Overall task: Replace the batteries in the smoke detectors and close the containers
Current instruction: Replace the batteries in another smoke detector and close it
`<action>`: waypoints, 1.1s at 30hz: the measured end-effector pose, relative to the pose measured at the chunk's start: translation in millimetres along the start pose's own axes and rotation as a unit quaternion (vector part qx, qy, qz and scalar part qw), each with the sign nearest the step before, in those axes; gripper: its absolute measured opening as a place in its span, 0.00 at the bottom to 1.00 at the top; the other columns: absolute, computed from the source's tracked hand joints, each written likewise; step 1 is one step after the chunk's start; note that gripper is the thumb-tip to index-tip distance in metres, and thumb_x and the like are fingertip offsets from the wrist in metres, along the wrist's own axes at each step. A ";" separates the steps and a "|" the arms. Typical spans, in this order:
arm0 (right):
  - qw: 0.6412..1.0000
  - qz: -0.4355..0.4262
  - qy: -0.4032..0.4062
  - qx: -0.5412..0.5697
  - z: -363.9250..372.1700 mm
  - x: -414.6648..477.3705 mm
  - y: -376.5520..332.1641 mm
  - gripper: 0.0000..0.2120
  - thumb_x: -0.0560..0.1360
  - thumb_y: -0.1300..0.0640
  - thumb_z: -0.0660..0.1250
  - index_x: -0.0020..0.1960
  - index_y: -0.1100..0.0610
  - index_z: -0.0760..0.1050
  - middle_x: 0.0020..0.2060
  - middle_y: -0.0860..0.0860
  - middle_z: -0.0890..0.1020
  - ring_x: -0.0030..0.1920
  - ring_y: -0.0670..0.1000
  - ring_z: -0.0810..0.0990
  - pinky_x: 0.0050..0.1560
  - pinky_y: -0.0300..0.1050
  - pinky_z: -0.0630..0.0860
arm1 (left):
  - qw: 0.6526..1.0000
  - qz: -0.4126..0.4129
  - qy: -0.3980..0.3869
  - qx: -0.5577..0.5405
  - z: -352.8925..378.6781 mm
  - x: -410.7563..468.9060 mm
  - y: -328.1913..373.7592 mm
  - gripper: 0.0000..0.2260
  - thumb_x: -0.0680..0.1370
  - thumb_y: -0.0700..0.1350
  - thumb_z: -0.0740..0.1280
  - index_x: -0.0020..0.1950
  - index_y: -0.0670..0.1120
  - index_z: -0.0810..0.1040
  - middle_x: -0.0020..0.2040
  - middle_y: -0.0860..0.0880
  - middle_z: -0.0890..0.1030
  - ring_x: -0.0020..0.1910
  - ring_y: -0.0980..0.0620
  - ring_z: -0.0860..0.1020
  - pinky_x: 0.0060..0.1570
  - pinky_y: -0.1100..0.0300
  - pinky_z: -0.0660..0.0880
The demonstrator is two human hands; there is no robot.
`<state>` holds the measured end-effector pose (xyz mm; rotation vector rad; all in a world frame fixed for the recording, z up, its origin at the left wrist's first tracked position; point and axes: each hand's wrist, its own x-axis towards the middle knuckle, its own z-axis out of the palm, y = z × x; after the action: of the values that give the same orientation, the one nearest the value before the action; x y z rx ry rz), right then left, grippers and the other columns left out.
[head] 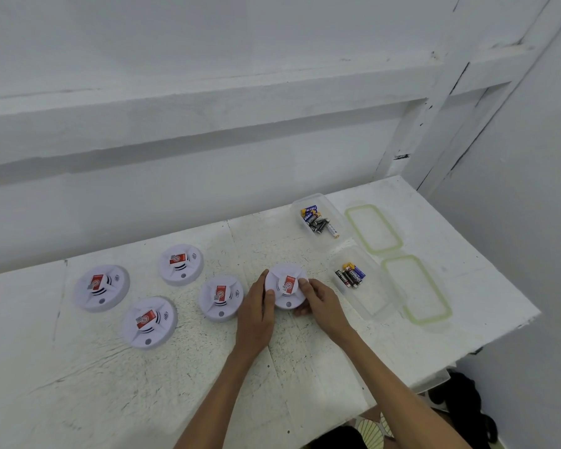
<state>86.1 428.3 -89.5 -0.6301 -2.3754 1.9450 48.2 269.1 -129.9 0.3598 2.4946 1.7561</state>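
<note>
Several round white smoke detectors with red labels lie on the white table (305, 367). Both my hands hold the rightmost detector (285, 283): my left hand (256, 315) grips its left rim, my right hand (321, 303) its right rim. Other detectors sit to the left, the nearest (221, 298) beside my left hand. Two clear open containers stand to the right. The far container (319, 222) holds several batteries. The near container (358, 283) holds a few batteries (350, 275). Two green-rimmed lids (373, 228) (416, 288) lie flat beside them.
A white wall with ledges rises behind the table. The table's right edge (499, 338) drops off near the lids. Dark objects lie on the floor at the lower right (467, 406). More detectors lie at far left (101, 288) (149, 322) (180, 264).
</note>
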 end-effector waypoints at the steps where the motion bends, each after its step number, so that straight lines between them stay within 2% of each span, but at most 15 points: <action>1: 1.000 0.000 0.000 0.000 -0.2 0.2 0.4 0.17 0.81 0.43 0.61 0.50 0.55 0.80 0.39 0.54 0.86 0.35 0.56 0.85 0.44 0.54 0.84 | 1.000 -0.001 -0.001 0.001 -0.1 0.1 1.0 0.22 0.85 0.51 0.57 0.79 0.47 0.66 0.72 0.57 0.72 0.70 0.71 0.68 0.69 0.73 0.65; 7: 1.000 0.002 -0.001 0.003 0.3 0.6 0.9 0.18 0.81 0.43 0.61 0.50 0.56 0.80 0.39 0.54 0.86 0.36 0.57 0.85 0.44 0.55 0.84 | 1.000 -0.002 0.000 0.004 -1.0 -0.8 2.6 0.22 0.85 0.49 0.57 0.79 0.46 0.67 0.72 0.57 0.73 0.70 0.72 0.68 0.67 0.75 0.64; 10: 1.000 0.002 0.001 -0.002 0.2 -0.1 -0.3 0.17 0.81 0.42 0.61 0.50 0.55 0.80 0.40 0.53 0.86 0.36 0.56 0.85 0.43 0.51 0.84 | 1.000 -0.001 0.001 0.003 -0.8 -0.3 2.3 0.22 0.85 0.49 0.57 0.78 0.47 0.67 0.72 0.56 0.73 0.70 0.71 0.68 0.69 0.71 0.66; 12: 1.000 0.002 0.002 -0.002 0.1 -0.4 -0.9 0.17 0.81 0.42 0.61 0.51 0.55 0.80 0.40 0.53 0.86 0.36 0.55 0.85 0.43 0.48 0.83 | 1.000 0.000 0.001 0.001 -0.6 -0.1 2.2 0.22 0.85 0.50 0.57 0.78 0.47 0.67 0.72 0.56 0.73 0.70 0.69 0.69 0.70 0.68 0.67; 17: 1.000 0.005 0.002 -0.003 -0.1 -0.5 -0.2 0.17 0.81 0.42 0.61 0.51 0.55 0.80 0.40 0.52 0.86 0.36 0.55 0.86 0.44 0.51 0.84 | 1.000 -0.001 0.001 -0.001 -0.4 -0.4 2.3 0.23 0.85 0.51 0.57 0.79 0.46 0.67 0.73 0.54 0.73 0.73 0.60 0.70 0.71 0.65 0.67; 24: 1.000 0.010 -0.001 -0.002 -0.2 0.6 -1.7 0.18 0.81 0.42 0.61 0.51 0.55 0.80 0.40 0.54 0.86 0.36 0.55 0.85 0.44 0.52 0.84 | 1.000 -0.008 0.005 0.002 0.1 -0.5 4.3 0.23 0.85 0.51 0.56 0.79 0.46 0.67 0.73 0.53 0.73 0.72 0.59 0.70 0.70 0.70 0.65; 29: 0.999 0.023 -0.001 0.025 3.2 8.5 -12.7 0.18 0.81 0.42 0.61 0.52 0.56 0.81 0.42 0.54 0.86 0.38 0.56 0.85 0.42 0.50 0.84 | 0.998 -0.052 0.007 -0.037 -3.2 10.4 19.8 0.19 0.87 0.44 0.57 0.78 0.45 0.67 0.71 0.55 0.72 0.71 0.57 0.70 0.64 0.78 0.63; 31: 0.999 0.027 -0.006 0.042 7.0 16.7 -22.1 0.19 0.81 0.43 0.62 0.53 0.57 0.81 0.43 0.54 0.86 0.40 0.57 0.86 0.43 0.51 0.84 | 0.996 -0.061 0.014 -0.058 -8.0 19.4 27.6 0.20 0.87 0.44 0.57 0.79 0.45 0.65 0.71 0.54 0.72 0.71 0.57 0.70 0.66 0.75 0.66; 33: 0.998 0.031 -0.014 0.046 12.9 30.0 -32.7 0.19 0.81 0.42 0.62 0.54 0.57 0.81 0.44 0.55 0.86 0.41 0.57 0.86 0.44 0.51 0.84 | 0.995 -0.075 0.034 -0.058 -17.4 32.4 33.0 0.20 0.87 0.45 0.58 0.79 0.46 0.65 0.69 0.51 0.75 0.66 0.54 0.75 0.65 0.62 0.75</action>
<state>45.4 420.6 -68.9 -0.6849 -2.2934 2.0868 18.4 271.1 -90.4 0.1046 2.3794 1.8702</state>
